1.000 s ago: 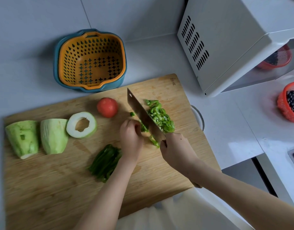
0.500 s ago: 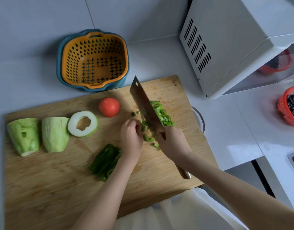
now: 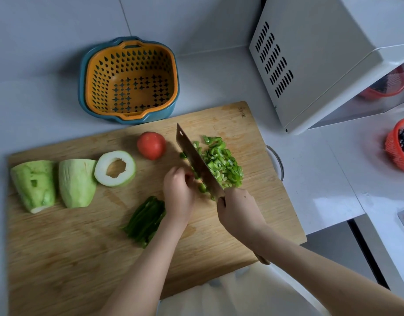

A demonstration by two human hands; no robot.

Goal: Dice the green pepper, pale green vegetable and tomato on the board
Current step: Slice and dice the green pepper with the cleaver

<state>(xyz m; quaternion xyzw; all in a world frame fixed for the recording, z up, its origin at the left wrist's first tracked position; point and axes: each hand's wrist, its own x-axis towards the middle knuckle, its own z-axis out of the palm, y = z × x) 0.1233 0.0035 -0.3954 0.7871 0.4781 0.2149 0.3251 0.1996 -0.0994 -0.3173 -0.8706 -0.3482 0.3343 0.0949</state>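
On the wooden board (image 3: 59, 247) my right hand (image 3: 238, 210) grips the handle of a cleaver (image 3: 197, 163), whose blade stands edge-down on the wood. A heap of diced green pepper (image 3: 221, 164) lies right of the blade. My left hand (image 3: 179, 195) has its fingers curled over a few pepper strips (image 3: 202, 187) just left of the blade. A bundle of dark green pepper strips (image 3: 146, 218) lies beside my left wrist. A whole tomato (image 3: 151, 145) sits behind my left hand. Two pale green vegetable chunks (image 3: 34, 184) (image 3: 76, 182) and a hollow ring slice (image 3: 115, 168) lie at the board's left.
An orange strainer in a blue bowl (image 3: 128, 79) stands behind the board. A white microwave (image 3: 321, 58) sits at the back right. A red basket of dark berries (image 3: 401, 147) is at the far right. A glass rim (image 3: 276, 158) shows past the board's right edge.
The cleaver rose and came down again on the pepper strips; the diced heap right of the blade looks larger. My left hand stayed close to the blade.
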